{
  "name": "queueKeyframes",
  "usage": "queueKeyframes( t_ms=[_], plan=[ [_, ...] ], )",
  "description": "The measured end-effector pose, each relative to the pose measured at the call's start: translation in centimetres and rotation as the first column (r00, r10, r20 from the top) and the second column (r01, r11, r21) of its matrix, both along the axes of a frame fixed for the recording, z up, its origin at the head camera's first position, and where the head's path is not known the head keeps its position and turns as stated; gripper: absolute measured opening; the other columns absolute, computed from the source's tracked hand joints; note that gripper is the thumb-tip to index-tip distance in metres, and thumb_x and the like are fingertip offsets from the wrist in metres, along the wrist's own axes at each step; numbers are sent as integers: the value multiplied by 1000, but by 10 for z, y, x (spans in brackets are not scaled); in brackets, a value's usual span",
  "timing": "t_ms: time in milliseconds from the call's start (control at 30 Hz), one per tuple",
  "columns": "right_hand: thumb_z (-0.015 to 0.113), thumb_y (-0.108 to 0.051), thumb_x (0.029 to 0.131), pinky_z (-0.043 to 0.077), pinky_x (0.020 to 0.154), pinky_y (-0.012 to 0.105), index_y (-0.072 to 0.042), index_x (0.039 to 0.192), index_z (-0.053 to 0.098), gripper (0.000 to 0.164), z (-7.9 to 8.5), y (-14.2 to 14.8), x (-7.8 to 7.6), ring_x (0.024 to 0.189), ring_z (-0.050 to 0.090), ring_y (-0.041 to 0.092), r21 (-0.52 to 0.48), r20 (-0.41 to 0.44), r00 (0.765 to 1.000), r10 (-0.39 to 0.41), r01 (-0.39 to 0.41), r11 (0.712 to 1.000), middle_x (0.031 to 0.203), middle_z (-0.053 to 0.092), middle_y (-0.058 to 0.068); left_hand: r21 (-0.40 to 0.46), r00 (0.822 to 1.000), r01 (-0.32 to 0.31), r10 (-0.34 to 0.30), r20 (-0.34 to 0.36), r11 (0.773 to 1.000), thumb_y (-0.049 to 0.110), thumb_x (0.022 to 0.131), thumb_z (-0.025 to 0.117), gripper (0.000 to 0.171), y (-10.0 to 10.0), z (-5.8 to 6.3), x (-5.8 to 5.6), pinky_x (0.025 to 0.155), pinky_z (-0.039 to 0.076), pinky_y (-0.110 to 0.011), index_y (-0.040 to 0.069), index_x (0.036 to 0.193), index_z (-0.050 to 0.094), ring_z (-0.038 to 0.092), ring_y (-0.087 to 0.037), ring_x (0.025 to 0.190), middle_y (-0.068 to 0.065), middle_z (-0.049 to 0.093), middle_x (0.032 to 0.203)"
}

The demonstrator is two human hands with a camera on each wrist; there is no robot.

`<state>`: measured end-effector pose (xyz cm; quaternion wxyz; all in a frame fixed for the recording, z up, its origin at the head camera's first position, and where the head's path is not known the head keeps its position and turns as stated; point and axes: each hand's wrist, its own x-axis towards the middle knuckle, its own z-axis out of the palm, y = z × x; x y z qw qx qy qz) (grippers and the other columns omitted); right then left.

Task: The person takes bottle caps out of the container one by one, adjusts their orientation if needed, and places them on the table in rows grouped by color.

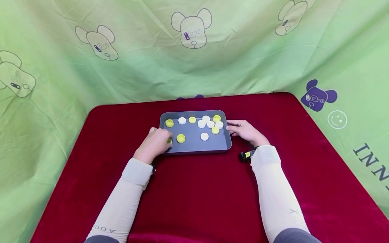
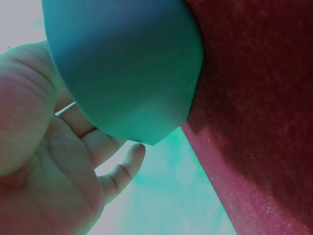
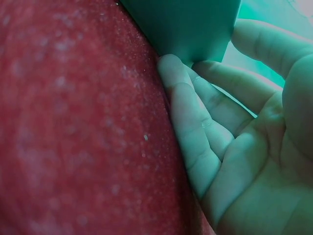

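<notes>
Red velvety cloth (image 1: 200, 199) lies nearest, and pale sleeves (image 1: 127, 192) reach across it. The two hands are apart, one at each end of a grey tray (image 1: 192, 147) set on the cloth. The left hand (image 1: 154, 143) bends over the left wall close to the near corner, its fingers at a yellow cap (image 1: 170, 141) inside; whether they pinch it or only touch it, I cannot tell. The right hand (image 1: 245, 130) rests loose fingers against the right wall. The step in hand looks like handling that one cap while the right hand steadies the tray; the next move probably calls for sure fingertips and a motionless tray. Farther in, other yellow caps (image 1: 181, 138) lie scattered, and most white caps (image 1: 202, 124) bunch toward the right. Behind hangs a green printed backdrop (image 1: 136, 74).
</notes>
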<state>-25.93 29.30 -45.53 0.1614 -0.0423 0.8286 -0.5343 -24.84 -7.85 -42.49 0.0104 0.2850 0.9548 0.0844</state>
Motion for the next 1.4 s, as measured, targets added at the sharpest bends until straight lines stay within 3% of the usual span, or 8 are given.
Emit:
queueKeyframes(
  t_ms=[300,500,633,967,1400],
  plan=[
    [61,-22,97,53,85,36,1,144,44,55,-3,1,-1,95,65,24,-4,-24,1000,5,-5,1000,116,65,22,30,1000,15,-15,-3,999,14,80,76,2,-3,4,3,75,41,-45,14,81,75,59,-16,72,8,63,69],
    [60,-19,97,52,87,40,3,144,43,54,4,-2,2,94,65,26,-8,-26,1000,12,-12,1000,114,65,24,49,1000,15,-16,15,999,17,82,75,11,-5,6,5,80,45,-43,12,92,77,63,-18,81,4,69,82],
    [60,-22,97,51,88,40,1,144,43,55,2,-2,1,94,64,24,21,-18,1000,8,-8,1000,113,66,22,77,1000,19,-20,10,997,18,84,74,16,-5,7,9,82,50,-39,9,97,77,65,-20,87,-1,71,90],
    [62,-27,96,51,88,37,-5,145,45,57,0,0,-2,95,63,24,56,1,1000,-16,16,998,112,66,16,136,998,54,-51,-26,989,19,87,72,16,-7,11,15,80,51,-37,7,95,76,64,-21,87,-2,70,90],
    [56,-17,99,48,92,46,5,145,39,54,30,-11,12,96,62,28,66,25,999,30,-32,997,112,65,21,128,997,70,-66,-41,989,18,89,70,19,-12,15,23,90,48,-38,4,102,75,61,-23,98,-5,69,99]
  ],
)
